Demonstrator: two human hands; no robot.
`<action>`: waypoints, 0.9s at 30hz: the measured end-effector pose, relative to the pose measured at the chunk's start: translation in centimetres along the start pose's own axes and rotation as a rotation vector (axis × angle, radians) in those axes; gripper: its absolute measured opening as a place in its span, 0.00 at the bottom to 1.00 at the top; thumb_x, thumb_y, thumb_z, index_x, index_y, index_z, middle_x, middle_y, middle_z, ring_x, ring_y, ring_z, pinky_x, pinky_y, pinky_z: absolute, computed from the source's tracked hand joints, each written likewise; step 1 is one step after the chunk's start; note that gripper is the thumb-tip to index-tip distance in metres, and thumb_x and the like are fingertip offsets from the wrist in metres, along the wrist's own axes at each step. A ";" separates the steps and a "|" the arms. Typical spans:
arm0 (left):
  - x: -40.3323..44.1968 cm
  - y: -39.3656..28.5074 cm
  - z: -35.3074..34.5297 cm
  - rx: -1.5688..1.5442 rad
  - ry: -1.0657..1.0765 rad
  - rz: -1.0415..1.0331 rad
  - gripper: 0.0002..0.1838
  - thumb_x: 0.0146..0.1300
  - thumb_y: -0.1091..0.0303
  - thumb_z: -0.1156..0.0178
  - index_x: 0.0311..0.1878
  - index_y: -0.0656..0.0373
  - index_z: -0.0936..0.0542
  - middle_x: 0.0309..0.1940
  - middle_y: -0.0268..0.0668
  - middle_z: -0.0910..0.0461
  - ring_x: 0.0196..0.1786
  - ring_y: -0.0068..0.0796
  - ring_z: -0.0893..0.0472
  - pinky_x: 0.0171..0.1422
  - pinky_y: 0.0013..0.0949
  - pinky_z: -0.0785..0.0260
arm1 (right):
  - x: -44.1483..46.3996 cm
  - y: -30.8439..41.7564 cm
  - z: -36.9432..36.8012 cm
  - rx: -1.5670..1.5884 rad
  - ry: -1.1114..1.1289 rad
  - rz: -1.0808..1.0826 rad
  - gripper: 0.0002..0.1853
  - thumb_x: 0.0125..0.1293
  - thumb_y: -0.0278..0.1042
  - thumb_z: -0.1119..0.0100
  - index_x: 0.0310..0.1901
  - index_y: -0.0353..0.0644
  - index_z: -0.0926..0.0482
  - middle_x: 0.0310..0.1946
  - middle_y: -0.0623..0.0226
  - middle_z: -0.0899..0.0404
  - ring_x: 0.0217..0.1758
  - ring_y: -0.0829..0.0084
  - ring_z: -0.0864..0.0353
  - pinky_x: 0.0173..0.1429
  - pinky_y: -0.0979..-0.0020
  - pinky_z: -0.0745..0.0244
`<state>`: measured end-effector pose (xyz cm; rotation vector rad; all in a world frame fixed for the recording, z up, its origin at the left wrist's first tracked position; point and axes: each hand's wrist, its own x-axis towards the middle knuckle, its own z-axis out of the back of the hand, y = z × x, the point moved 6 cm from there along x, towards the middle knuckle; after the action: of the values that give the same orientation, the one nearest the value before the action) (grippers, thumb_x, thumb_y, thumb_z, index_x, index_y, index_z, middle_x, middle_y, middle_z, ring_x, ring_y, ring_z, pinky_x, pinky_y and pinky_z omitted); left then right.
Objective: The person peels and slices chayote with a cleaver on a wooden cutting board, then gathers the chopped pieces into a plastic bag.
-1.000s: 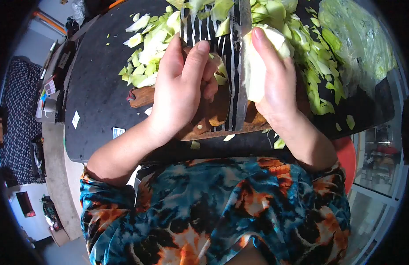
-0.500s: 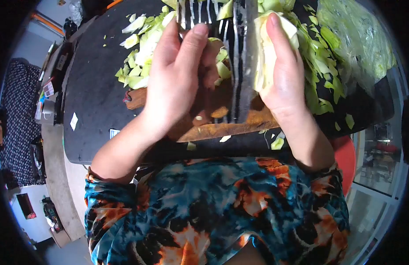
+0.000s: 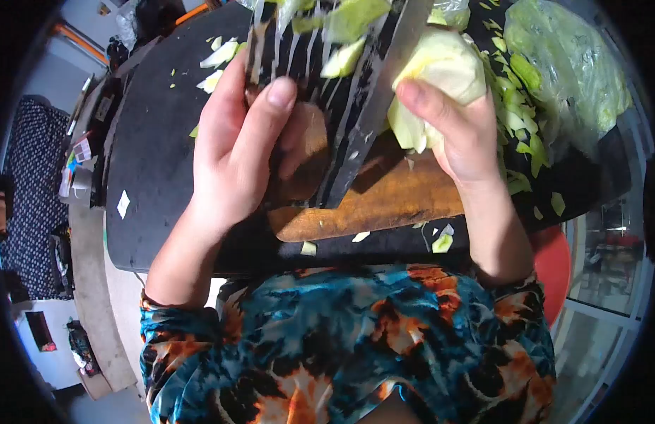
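Observation:
My left hand (image 3: 235,148) is closed on a broad, shiny cleaver (image 3: 370,120), its thumb lying along the blade face. The wet blade is tilted, mirrors my hand, and has pale green cabbage slices (image 3: 345,58) on or against it. Its handle does not show. In my right hand (image 3: 469,134) is a chunk of pale cabbage (image 3: 447,67), thumb on the near side, close beside the blade edge. Below both hands lies a wooden cutting board (image 3: 405,194), partly hidden by the cleaver.
Cut cabbage pieces (image 3: 518,106) are strewn along the right of the black tabletop (image 3: 147,184). A clear plastic bag with green leaves (image 3: 568,71) lies at the far right. Scraps (image 3: 442,244) sit by the near edge. Part of a red round stool-like thing (image 3: 553,272) shows below.
The cleaver has swung from nearly upright to slanted, and my left hand has moved left with it. The cabbage chunk has turned to show its broad face. The left-hand pile is now mostly hidden.

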<state>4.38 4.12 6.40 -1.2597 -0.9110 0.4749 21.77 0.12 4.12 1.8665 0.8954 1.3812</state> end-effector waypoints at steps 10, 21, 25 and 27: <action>-1.9 -1.0 2.7 0.150 0.021 -0.064 0.20 0.69 0.71 0.53 0.61 0.67 0.42 0.18 0.26 0.36 0.16 0.13 0.39 0.20 0.18 0.47 | -0.4 0.8 -0.5 -0.099 0.122 0.057 0.28 0.43 0.33 0.23 0.45 0.36 0.26 0.34 0.71 0.23 0.37 0.80 0.24 0.42 0.78 0.28; -3.7 -1.7 5.8 0.633 0.047 0.010 0.13 0.64 0.62 0.46 0.32 0.62 0.35 0.12 0.31 0.32 0.15 0.18 0.33 0.21 0.23 0.43 | -0.1 1.5 -0.6 -0.296 0.200 0.255 0.31 0.41 0.30 0.23 0.48 0.37 0.27 0.40 0.70 0.24 0.42 0.81 0.26 0.46 0.79 0.29; -4.2 -3.2 6.0 0.774 0.099 -0.067 0.12 0.63 0.63 0.46 0.32 0.62 0.33 0.14 0.35 0.30 0.16 0.26 0.30 0.22 0.27 0.40 | -0.2 1.4 -1.0 -0.336 0.268 0.309 0.29 0.41 0.28 0.24 0.47 0.38 0.27 0.41 0.70 0.25 0.42 0.81 0.27 0.47 0.79 0.30; -4.3 -4.3 5.7 0.865 0.146 -0.138 0.12 0.63 0.63 0.46 0.33 0.62 0.32 0.15 0.35 0.30 0.16 0.30 0.29 0.23 0.29 0.39 | -0.2 1.2 -1.2 -0.331 0.275 0.335 0.28 0.42 0.28 0.24 0.46 0.39 0.27 0.40 0.70 0.25 0.42 0.81 0.27 0.47 0.79 0.30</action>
<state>-3.36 3.12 9.28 -0.4316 -0.5547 0.5719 20.76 -0.57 5.28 1.6436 0.4488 1.8960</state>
